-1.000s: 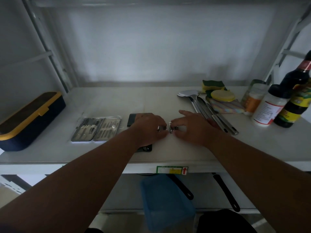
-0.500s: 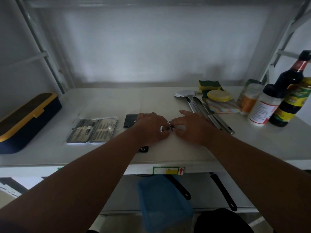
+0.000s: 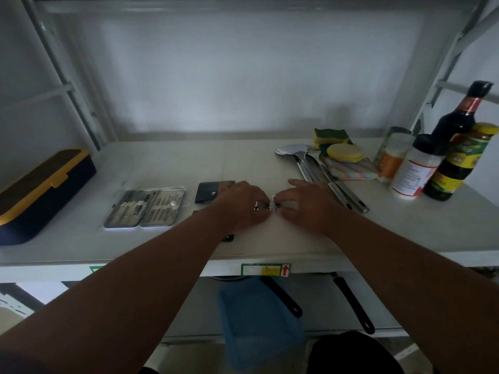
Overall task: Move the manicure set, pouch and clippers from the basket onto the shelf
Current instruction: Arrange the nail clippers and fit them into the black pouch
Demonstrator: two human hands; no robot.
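The open manicure set [image 3: 145, 207] lies flat on the white shelf [image 3: 167, 163], left of centre. A black pouch [image 3: 208, 192] lies just right of it, partly under my left hand [image 3: 241, 202]. Both hands rest on the shelf with fingertips meeting at the middle. My left fingers pinch a small metal clipper [image 3: 262, 205]. My right hand [image 3: 305, 205] pinches a second metal clipper [image 3: 276, 205] beside it. The blue basket [image 3: 259, 319] sits below the shelf's front edge, and looks empty.
A navy and yellow box [image 3: 40, 190] stands at the shelf's left end. Steel ladles [image 3: 316, 174], sponges [image 3: 340, 151], a cloth, jars [image 3: 413, 171] and sauce bottles [image 3: 456, 141] fill the right side. Black-handled tools [image 3: 351, 303] lie on the lower shelf.
My hands have stayed together at the middle of the shelf, with only small finger shifts on the clippers. The camera has drifted slightly.
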